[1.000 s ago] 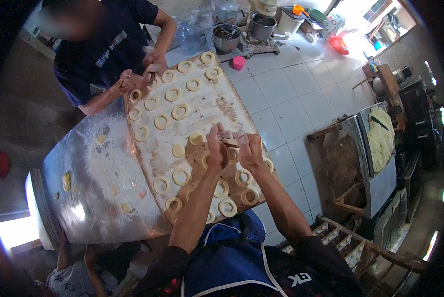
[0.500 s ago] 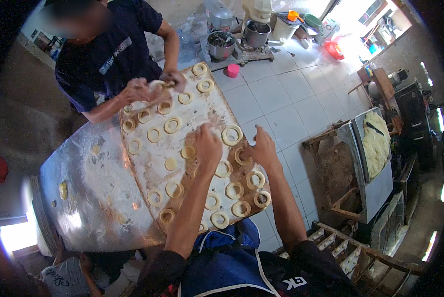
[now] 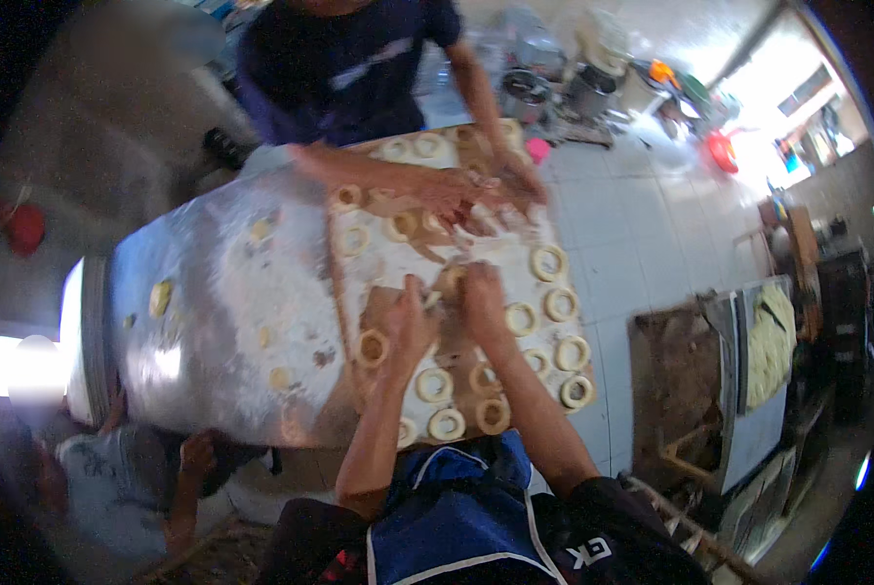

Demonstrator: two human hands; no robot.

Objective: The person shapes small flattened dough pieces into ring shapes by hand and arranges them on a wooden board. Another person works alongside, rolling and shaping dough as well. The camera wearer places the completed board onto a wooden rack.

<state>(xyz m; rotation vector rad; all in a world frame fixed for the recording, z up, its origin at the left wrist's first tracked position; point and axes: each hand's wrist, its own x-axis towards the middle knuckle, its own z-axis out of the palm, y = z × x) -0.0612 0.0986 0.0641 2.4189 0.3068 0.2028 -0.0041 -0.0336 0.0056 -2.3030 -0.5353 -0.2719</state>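
Pale dough rings (image 3: 435, 384) lie in rows on a floured board (image 3: 398, 268). Over the middle of the board, my left hand (image 3: 410, 330) is closed, with a small pale piece of dough (image 3: 433, 299) at its fingertips. Close beside it on the right, my right hand (image 3: 482, 295) has its fingers curled in; what they hold is blurred. More rings, such as one dough ring (image 3: 521, 319), lie right of my right forearm. Across the board, a co-worker's hands (image 3: 456, 203) reach low over the far rings, smeared by motion.
Left of the board stretches a shiny metal tabletop (image 3: 213, 292) dusted with flour. A slab of dough (image 3: 771, 346) rests on a stand at the right. Pots (image 3: 526, 95) and a pink cup (image 3: 538, 150) are at the back. Another person (image 3: 125, 487) is at lower left.
My view has swung left. My hands, spread apart over the rings before, are now close together over the board's middle. The co-worker's hands have gone from raised down toward the board.
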